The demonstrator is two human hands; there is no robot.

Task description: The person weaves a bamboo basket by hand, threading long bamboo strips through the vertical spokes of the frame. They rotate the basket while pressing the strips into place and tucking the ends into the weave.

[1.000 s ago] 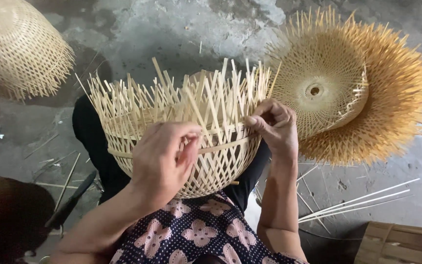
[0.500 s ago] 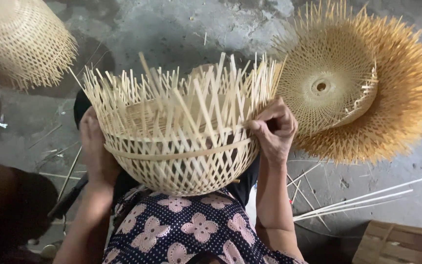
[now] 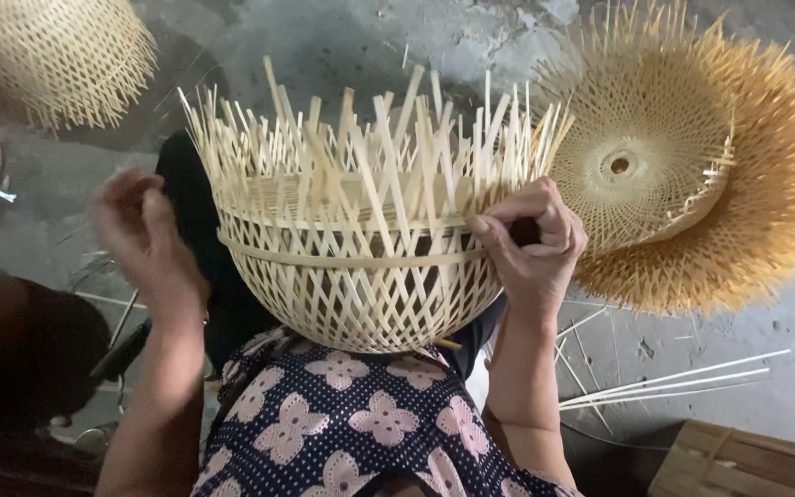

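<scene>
Stacked woven baskets [image 3: 692,166], loose strips [image 3: 674,382], (perhaps wooden) crate [image 3: 738,460].

Half-woven basket [image 3: 361,267] fills centre; upright strip ends block approach over rim. Right side tight: woven cone stack [image 3: 692,156] just beside right hand [image 3: 531,244]. Open floor [image 3: 66,175] beyond left hand [image 3: 144,239]. Loose strips [image 3: 674,382] litter lower right.

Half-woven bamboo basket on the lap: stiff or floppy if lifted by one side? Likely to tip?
The basket is probably light: open lattice of thin strips. Its banded body likely holds shape, but the loose upright strip ends would flex. Rounded underside, steadied by the right hand, so apt to rock.
</scene>
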